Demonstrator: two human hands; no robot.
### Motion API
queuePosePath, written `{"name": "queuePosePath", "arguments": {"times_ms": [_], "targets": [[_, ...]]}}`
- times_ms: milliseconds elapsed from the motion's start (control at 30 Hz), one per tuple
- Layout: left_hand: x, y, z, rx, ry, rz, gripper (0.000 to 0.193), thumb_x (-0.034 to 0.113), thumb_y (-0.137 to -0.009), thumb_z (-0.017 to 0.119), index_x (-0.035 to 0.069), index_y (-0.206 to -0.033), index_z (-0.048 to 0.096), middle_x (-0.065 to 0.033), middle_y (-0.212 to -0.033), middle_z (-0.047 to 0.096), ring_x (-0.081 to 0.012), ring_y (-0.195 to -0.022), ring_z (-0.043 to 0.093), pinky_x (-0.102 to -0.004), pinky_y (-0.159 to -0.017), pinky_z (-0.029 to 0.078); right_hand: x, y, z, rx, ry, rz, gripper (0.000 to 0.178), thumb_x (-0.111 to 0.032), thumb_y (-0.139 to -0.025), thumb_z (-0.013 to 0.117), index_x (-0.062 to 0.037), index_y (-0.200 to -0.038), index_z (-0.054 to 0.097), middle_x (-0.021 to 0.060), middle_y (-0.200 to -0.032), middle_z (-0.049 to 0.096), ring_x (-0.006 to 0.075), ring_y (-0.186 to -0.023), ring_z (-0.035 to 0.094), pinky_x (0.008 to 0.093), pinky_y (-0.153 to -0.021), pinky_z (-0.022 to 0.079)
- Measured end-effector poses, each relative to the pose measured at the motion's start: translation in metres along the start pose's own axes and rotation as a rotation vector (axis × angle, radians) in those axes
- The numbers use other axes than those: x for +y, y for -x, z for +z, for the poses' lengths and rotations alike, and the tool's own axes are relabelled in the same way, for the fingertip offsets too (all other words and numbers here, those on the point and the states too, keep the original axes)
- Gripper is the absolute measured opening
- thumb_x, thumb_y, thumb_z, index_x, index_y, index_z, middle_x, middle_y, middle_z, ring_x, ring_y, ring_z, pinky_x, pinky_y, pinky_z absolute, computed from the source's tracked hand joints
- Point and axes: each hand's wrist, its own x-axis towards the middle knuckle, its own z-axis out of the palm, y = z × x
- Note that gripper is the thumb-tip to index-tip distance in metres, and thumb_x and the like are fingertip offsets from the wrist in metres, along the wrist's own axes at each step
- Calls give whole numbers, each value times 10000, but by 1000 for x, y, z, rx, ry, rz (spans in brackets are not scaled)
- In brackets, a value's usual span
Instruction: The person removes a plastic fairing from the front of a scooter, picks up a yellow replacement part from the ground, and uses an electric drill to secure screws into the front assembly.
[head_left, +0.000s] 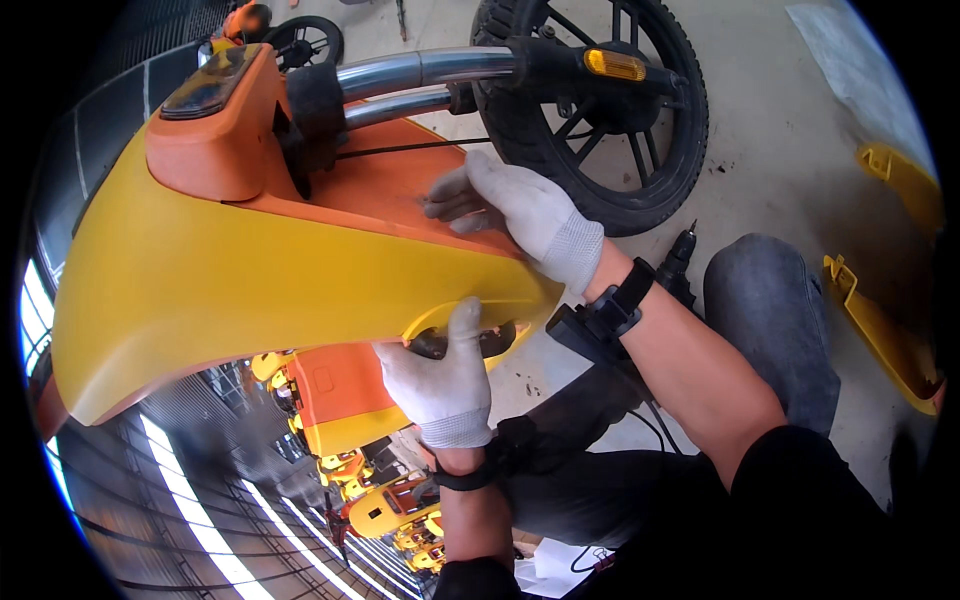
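A yellow scooter body panel (270, 280) lies across the view, joined along its upper edge to an orange inner panel (380, 185). My left hand (440, 385), in a white glove, is at the yellow panel's lower edge. Its thumb points up over the panel beside a dark oval opening (497, 340), and its fingers are hidden behind the edge. My right hand (525, 215), gloved too, is at the panel's upper edge, over the orange part. Its fingers are slightly bent and apart, with nothing seen in them.
Above my right hand are a chrome fork (425, 72) and a black spoked wheel (690, 130). A black power drill (678, 262) is on the floor next to my knee (770, 310). Loose yellow panels (880, 335) lie at the right. More yellow scooters (385, 508) stand beyond my left arm.
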Motion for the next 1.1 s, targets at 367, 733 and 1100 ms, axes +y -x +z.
{"name": "queuePosePath", "arguments": {"times_ms": [367, 733, 1100], "targets": [[-1, 4, 2, -34, 1, -52, 491, 187, -949, 729, -37, -1321, 500, -96, -1132, 661, -168, -1009, 619, -315, -926, 496, 29, 20, -39, 45, 161, -34, 431, -342, -1097, 418, 32, -1162, 625, 118, -1073, 695, 173, -977, 679, 299, -899, 548], [1, 8, 5, 57, 55, -139, 504, 181, -896, 765, -28, -1283, 516, -112, -1076, 653, -193, -957, 649, -318, -869, 535, 59, 19, -16, 288, 319, -58, 385, -317, -1079, 440, 16, -999, 617, 79, -802, 619, 129, -740, 603, 282, -725, 491], [-3, 8, 10, 34, 102, -107, 546, 93, -866, 805, -14, -1294, 483, -115, -1127, 631, -176, -998, 640, -314, -897, 559, 76, 21, -16, 294, 344, -146, 368, -269, -1100, 371, 4, -1030, 608, 61, -862, 579, 131, -814, 578, 280, -800, 485]]}}
